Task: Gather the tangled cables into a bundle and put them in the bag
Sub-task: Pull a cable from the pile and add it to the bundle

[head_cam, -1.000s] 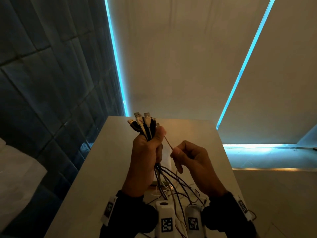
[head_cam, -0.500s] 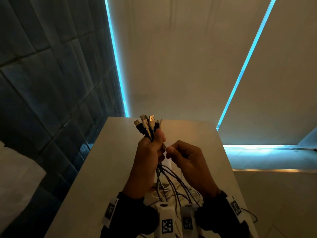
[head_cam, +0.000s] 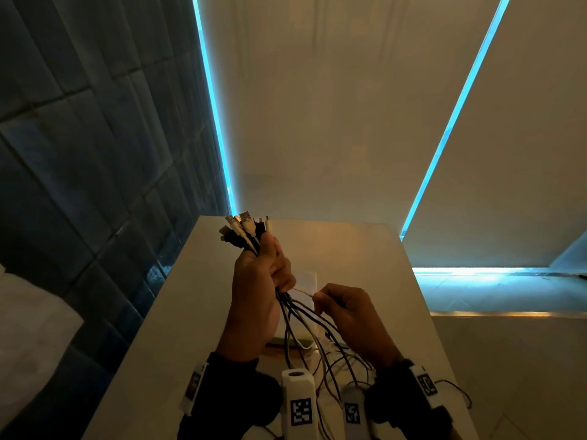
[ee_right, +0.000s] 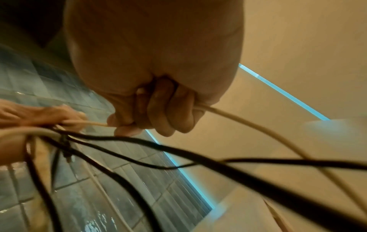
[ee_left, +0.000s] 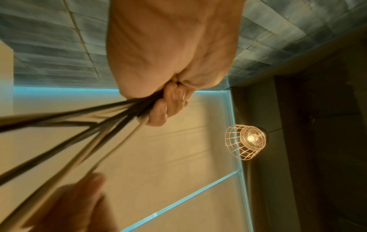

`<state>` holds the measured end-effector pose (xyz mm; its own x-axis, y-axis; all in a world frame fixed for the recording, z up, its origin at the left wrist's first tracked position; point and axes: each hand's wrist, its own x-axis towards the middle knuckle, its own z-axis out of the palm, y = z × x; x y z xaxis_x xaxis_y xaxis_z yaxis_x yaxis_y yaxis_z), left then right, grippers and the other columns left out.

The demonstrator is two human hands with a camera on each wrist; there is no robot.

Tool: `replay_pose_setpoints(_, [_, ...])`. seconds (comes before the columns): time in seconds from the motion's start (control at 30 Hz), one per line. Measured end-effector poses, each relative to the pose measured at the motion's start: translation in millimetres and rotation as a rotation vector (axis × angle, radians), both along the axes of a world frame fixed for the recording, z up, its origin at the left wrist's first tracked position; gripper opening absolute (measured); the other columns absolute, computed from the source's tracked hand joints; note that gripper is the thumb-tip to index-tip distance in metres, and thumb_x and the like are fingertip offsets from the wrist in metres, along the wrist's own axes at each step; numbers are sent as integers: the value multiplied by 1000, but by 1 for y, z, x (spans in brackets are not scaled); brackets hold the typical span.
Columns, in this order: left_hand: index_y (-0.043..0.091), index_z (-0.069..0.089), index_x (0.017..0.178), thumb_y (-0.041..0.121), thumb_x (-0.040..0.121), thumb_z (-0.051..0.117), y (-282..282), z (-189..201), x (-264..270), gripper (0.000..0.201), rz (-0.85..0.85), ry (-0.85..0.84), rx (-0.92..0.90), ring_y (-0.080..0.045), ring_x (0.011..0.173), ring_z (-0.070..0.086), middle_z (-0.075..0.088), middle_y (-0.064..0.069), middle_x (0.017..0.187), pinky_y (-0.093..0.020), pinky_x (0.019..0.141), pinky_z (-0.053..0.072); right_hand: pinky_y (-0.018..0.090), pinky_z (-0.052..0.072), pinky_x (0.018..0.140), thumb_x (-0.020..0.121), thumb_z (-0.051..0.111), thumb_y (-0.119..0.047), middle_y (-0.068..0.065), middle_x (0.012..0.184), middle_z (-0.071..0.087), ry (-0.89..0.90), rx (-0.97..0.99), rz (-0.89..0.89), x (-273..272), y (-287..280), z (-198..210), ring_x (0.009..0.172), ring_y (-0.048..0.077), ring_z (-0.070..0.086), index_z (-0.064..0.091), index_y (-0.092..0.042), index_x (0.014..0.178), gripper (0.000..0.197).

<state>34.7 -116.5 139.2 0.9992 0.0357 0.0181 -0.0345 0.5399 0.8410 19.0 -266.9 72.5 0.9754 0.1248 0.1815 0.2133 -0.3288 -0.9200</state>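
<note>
The left hand [head_cam: 259, 300] has its fingers [ee_left: 170, 100] clenched round one bundle of cables [head_cam: 279, 300], held upright above the worktop [head_cam: 178, 328]. About six plug ends [head_cam: 244, 225] fan out above the fist, black and white; the exact count is unclear. The right hand [head_cam: 347, 315] pinches a single thin pale cable [ee_right: 228, 114] just beside the left fist, its fingers [ee_right: 158, 109] curled over it. The loose strands trail down onto the pale worktop. Behind stand dark tiles [head_cam: 79, 154], a beige wall edged by two blue light strips [head_cam: 212, 100], and one caged lamp [ee_left: 246, 142].
</note>
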Motion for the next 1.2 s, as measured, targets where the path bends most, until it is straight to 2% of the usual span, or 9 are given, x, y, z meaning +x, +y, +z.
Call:
replay_pose_setpoints(0.17, [14, 42, 71, 20, 102, 34, 2, -1, 0, 33, -20, 10, -16, -6, 41, 24, 30, 6, 51, -21, 40, 24, 14, 38, 57, 93, 60, -18, -11, 52, 52, 35, -84, -51, 8, -5, -41, 52, -1, 47, 58, -24, 59, 35])
replay_pose_setpoints(0.33, [13, 41, 71, 20, 102, 33, 6, -1, -1, 33, -31, 5, -32, -6, 39, 21, 29, 7, 50, -22, 39, 19, 25, 40, 58, 95, 58, -21, -3, 55, 53, 103, -69, -16, 11, -9, -64, 53, 5, 48, 61, -17, 62, 33])
replay_pose_setpoints(0.43, [14, 42, 72, 21, 101, 33, 9, -1, -2, 31, -26, 3, -41, -6, 39, 19, 27, 8, 50, -20, 40, 17, 25, 39, 59, 95, 57, -23, -3, 57, 53, 161, -102, 7, 12, -14, -80, 55, 5, 48, 60, -23, 59, 35])
replay_pose_setpoints(0.57, [14, 43, 72, 21, 101, 34, 10, 1, -4, 31, -40, 23, -35, -4, 37, 19, 28, 9, 48, -18, 39, 16, 38, 48, 60, 94, 56, -28, 7, 58, 57, 209, -187, -54, 12, -20, -97, 57, 11, 52, 61, -22, 60, 35])
replay_pose_setpoints(0.63, [14, 42, 71, 22, 101, 34, 9, 2, -4, 32, -49, 45, -19, -4, 36, 19, 28, 8, 48, -18, 38, 15, 36, 49, 60, 95, 55, -21, 3, 58, 57, 206, -207, -152, 14, -18, -87, 57, 11, 52, 61, -20, 61, 34])
replay_pose_setpoints(0.73, [16, 42, 70, 25, 102, 35, 9, 3, -3, 34, -42, 88, 32, -6, 35, 20, 29, 6, 47, -17, 37, 16, 28, 37, 55, 95, 55, -19, -5, 54, 51, 113, -111, -288, 17, -16, -57, 51, 8, 42, 63, -15, 68, 28])
replay_pose_setpoints(0.93, [13, 43, 76, 29, 102, 36, 1, 5, -7, 31, -17, 183, 177, -14, 38, 45, 56, -2, 52, -20, 39, 31, 21, 31, 44, 95, 54, -11, -7, 49, 42, -78, 206, -133, 1, -6, 21, 46, 8, 34, 62, -9, 74, 23])
replay_pose_setpoints(1.07, [14, 49, 87, 29, 103, 32, 0, 8, -10, 28, -63, 183, 245, -24, 65, 68, 73, -13, 80, -30, 51, 52, 16, 33, 47, 95, 54, -15, -8, 53, 46, -152, 236, 27, -8, 3, 39, 49, 2, 37, 62, -7, 75, 23])
replay_pose_setpoints(1.2, [15, 49, 84, 29, 103, 30, 5, 13, -10, 30, -128, 133, 17, -34, 87, 70, 72, -21, 97, -40, 71, 59, 16, 32, 48, 90, 54, -30, -7, 56, 46, -104, 205, 104, -9, 7, 30, 50, 2, 38, 61, -12, 73, 26])
